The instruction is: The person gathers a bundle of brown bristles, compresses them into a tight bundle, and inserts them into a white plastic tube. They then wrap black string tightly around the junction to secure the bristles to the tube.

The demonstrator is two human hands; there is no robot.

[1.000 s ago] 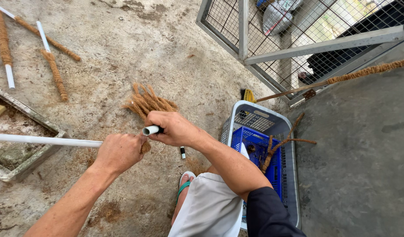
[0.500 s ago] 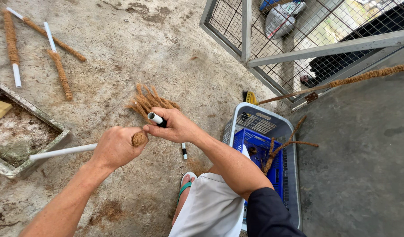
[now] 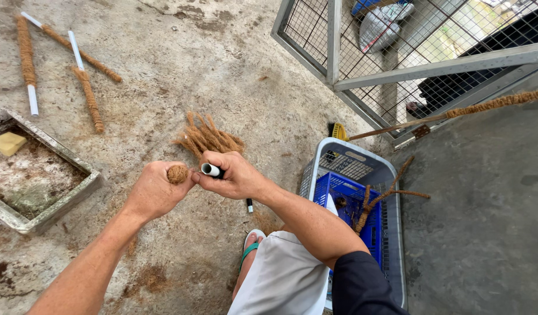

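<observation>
Head view, near first: person's white shorts and a foot in a green flip-flop [image 3: 249, 249] at the bottom. Just above, both hands meet over the dirty concrete floor [image 3: 234, 70]. Left hand [image 3: 155, 191] is shut around a round brown coir-wrapped pole end [image 3: 177, 173]; only the fuzzy tip shows betw. thumb & fingers. Right hand [image 3: 234, 176] is shut on a thin white plastic pipe [image 3: 210, 170], open end pointing at the left hand. Pipe end & coir tip are just beside each other, prob. not touching.

Right of the leg: grey plastic basket [image 3: 391, 233] w/ a blue crate [image 3: 350, 195] inside & some brown twisty coir sticks [image 3: 377, 201]. A small black marker pen [image 3: 249, 205] lies on the floor under the right hand.

Bit further: loose bundle of brown coir strands [image 3: 207, 137]. Left side: shallow grey cement tray [image 3: 58, 204] w/ a yellow sponge [image 3: 8, 143].

Far: three coir-wrapped white pipes [image 3: 85, 87] top left, a metal mesh gate [image 3: 397, 52] top right.

What could go wrong, I think: the coir tip could fray or slip off if the grip loosens. The pipe could also roll away if dropped, since the floor is hard.
</observation>
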